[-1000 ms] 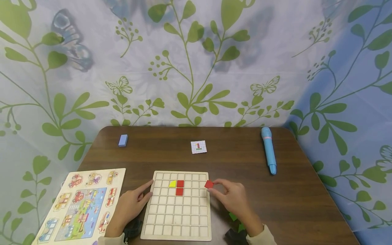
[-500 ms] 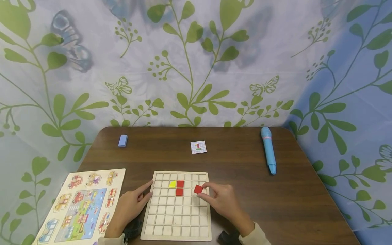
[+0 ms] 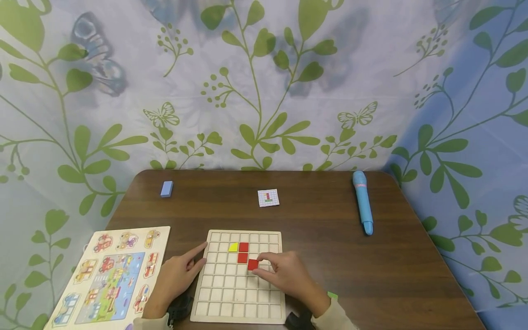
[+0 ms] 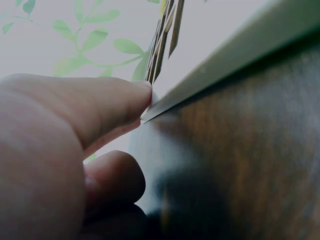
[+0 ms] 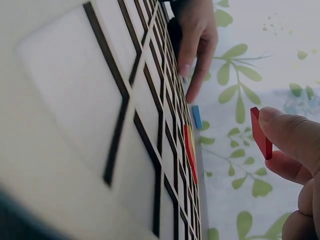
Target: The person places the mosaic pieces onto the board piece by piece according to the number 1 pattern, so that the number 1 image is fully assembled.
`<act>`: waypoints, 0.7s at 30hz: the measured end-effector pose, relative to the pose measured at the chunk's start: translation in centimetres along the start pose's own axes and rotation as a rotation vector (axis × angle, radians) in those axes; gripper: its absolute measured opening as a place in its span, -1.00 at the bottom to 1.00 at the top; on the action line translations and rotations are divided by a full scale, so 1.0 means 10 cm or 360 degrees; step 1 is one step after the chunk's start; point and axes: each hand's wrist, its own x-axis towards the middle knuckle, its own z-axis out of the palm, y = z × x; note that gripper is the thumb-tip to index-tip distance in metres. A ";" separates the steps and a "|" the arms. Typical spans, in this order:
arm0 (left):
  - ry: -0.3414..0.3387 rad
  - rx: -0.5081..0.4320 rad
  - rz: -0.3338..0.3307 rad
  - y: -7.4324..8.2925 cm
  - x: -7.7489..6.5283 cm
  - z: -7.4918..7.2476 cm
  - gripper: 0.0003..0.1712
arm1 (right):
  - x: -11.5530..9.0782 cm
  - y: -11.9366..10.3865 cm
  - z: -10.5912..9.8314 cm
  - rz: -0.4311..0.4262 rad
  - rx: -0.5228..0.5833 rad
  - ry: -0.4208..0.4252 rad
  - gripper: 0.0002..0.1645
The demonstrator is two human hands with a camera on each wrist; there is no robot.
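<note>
Red tile (image 3: pixel 253 264) pinched between thumb and index of right hand (image 3: pixel 290 277), held just above the grid board (image 3: pixel 239 295); fingertips cover its right corners. On the board: two seated red squares (image 3: pixel 243 252), a yellow piece (image 3: pixel 233 247) beside the upper one. Left hand (image 3: pixel 177 279): thumb and index spread, tips touching board's left edge; remaining fingers mostly hidden. Green piece (image 3: pixel 332 295) largely behind right sleeve (image 3: pixel 335 316). Picture puzzle (image 3: pixel 111 284) cut off below. Card (image 3: pixel 268 197): fine print illegible.
</note>
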 end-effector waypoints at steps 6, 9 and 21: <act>0.0003 0.0003 0.0014 0.00 0.00 0.00 -0.48 | 0.02 -0.02 0.10 -0.0053 0.0043 0.0029 -0.76; 0.0004 -0.0005 0.0019 0.00 -0.01 0.00 -0.48 | 0.02 -0.03 0.15 -0.0045 0.0057 0.0042 -0.76; 0.0017 -0.0009 0.0023 0.00 0.00 0.00 -0.48 | 0.04 -0.04 0.30 -0.0090 0.0077 0.0073 -0.72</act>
